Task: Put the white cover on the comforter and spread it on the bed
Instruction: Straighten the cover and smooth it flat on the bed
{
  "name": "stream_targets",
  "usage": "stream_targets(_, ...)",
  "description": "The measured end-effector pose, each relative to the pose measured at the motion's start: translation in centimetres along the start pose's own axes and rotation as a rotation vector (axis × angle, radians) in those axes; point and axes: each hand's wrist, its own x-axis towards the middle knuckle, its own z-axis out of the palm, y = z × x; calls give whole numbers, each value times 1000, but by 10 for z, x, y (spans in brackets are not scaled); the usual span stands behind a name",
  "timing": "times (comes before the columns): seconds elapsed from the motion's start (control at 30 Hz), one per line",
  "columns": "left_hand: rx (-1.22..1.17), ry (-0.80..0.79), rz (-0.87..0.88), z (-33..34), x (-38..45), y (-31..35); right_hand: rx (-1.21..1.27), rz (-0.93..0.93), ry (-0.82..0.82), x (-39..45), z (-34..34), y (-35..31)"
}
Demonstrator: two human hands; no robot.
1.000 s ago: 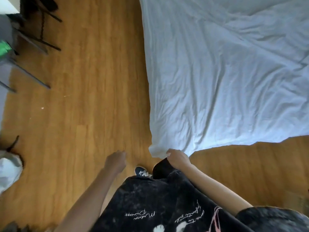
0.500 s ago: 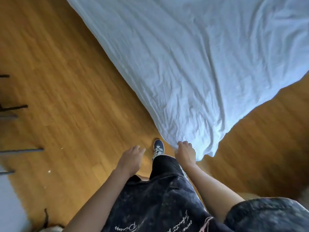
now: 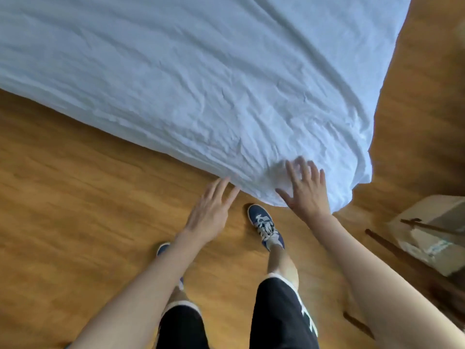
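The right hand (image 3: 305, 190) lies flat with fingers spread on the near corner of the white covered comforter (image 3: 201, 84), gripping nothing. The left hand (image 3: 210, 212) reaches out flat and empty, fingertips at the comforter's near edge above the wooden floor (image 3: 75, 197).

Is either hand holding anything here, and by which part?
Nothing is held. The right hand lies spread over the white cover's corner; the left hand is open beside its edge.

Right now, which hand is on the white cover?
The right hand, fingers spread flat on the white cover near its corner. The left hand hangs over bare wooden floor beside the edge.
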Motion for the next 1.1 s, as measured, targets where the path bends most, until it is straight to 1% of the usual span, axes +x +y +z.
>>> stream_targets(0.03,12,48,25,3,17,-14,37,80,12,8,9,-3)
stream_targets(0.1,58,116,77,7,51,-40,67,186,108,22,33,-10)
stream_targets(0.17,126,129,107,12,78,-61,71,234,210,32,50,-17)
stream_targets(0.27,134,110,156,24,102,-77,95,331,366,34,66,-24)
stream_targets(0.33,122,169,169,44,109,-82,80,348,461,35,85,-30)
stream_targets(0.4,128,312,197,63,116,-89,88,369,574,41,100,-31)
stream_targets(0.53,227,698,318,100,136,-102,85,346,879,47,123,-25)
stream_targets(0.63,281,942,417,121,153,-110,53,326,1032,48,136,-23)
stream_targets(0.73,343,1122,602,135,157,-110,0,339,1098,54,137,-25)
stream_targets(0.8,422,1183,694,147,155,-108,-32,330,1130,53,137,-27)
stream_targets(0.93,588,1229,708,147,155,-108,-126,282,1182,50,146,-28)
stream_targets(0.97,582,1235,705,143,154,-106,-140,264,1184,47,151,-31)
stream_targets(1.1,359,1313,675,141,152,-96,-308,131,1172,43,184,-40)
